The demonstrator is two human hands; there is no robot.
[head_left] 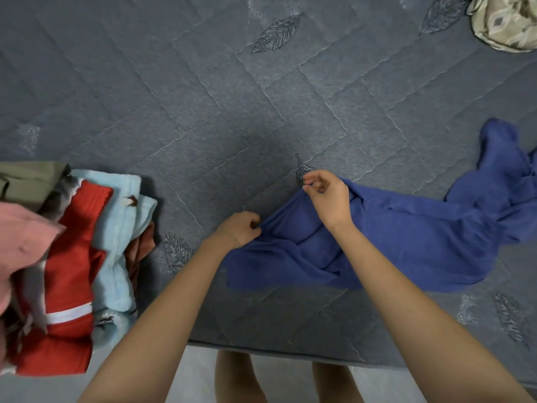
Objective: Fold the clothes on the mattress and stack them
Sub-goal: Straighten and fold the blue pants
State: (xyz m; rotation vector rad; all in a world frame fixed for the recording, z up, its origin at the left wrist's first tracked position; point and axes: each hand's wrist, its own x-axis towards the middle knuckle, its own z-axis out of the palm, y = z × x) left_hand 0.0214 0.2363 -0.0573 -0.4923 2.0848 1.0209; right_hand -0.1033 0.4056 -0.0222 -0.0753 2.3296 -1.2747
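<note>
1. Head view: a blue garment (392, 237) lies crumpled and unfolded on the mattress (203, 97), toward 4 o'clock from the middle of the picture. It spreads from the near edge out to the right border, with one loose end reaching up toward 3 o'clock.
2. The right hand (327, 199) sits on the garment's left end. Its thumb and forefinger are closed in a pinch on the cloth's upper corner, and the other fingers are loosely curled.
3. The left hand (239, 229) is at 7 o'clock of the right hand, just beside it. Its fingers are curled tight round the same left edge of the blue cloth.
4. The mattress is grey and quilted, with stitched leaf shapes.
5. At 8 o'clock a pile of clothes rests on the mattress, well apart from the blue garment. It holds a red garment (72, 257) with a white stripe, a light blue garment (122, 228) beside and under it, a pink garment (20, 237) at the left border and an olive garment (26, 181) at the far end.
6. At 1 o'clock, in the far corner, lies a bunched beige patterned cloth (505, 21).
7. At 6 o'clock, below the mattress edge, the person's bare legs (235, 376) stand on a pale floor (197, 373).
</note>
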